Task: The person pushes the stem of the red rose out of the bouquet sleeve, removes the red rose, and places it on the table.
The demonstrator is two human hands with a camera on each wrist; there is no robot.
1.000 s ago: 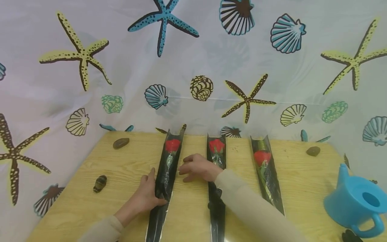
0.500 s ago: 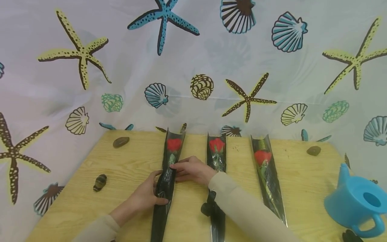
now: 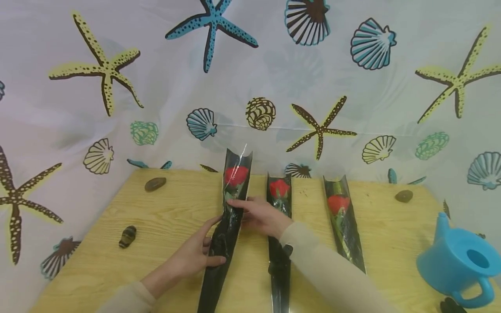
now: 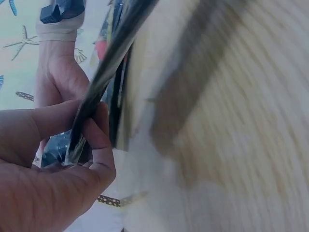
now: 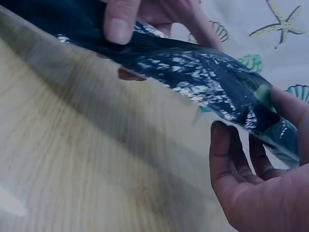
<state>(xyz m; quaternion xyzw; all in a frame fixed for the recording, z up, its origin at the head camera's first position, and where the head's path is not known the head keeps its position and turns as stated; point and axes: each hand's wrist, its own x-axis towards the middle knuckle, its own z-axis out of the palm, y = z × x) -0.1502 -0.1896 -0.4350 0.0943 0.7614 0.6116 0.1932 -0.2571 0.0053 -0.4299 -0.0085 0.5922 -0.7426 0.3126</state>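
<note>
A wrapped red rose point(image 3: 236, 175) in a black and clear sleeve is lifted off the table, its shadow falling on the wood in both wrist views. My left hand point(image 3: 192, 256) grips the lower part of the sleeve, thumb across the top and fingers curled under it. Higher up, just below the bloom, my right hand point(image 3: 264, 215) holds the sleeve with thumb on top and fingers beneath. The left wrist view shows the left thumb and fingers point(image 4: 99, 159) closed round the narrow sleeve. A second wrapped rose point(image 3: 279, 189) lies just beyond the right hand, partly behind its wrist.
A third wrapped rose point(image 3: 339, 204) lies further right on the wooden table point(image 3: 391, 234). A blue watering can point(image 3: 450, 261) stands at the right edge. Stones lie around: a brown one point(image 3: 155, 184) at back left, a striped one point(image 3: 127, 237) at left, another point(image 3: 404, 196) at back right.
My right hand has come to the left rose's sleeve and taken hold of it. Both hands have raised that rose and shifted it slightly right; its top now overlaps the curtain more.
</note>
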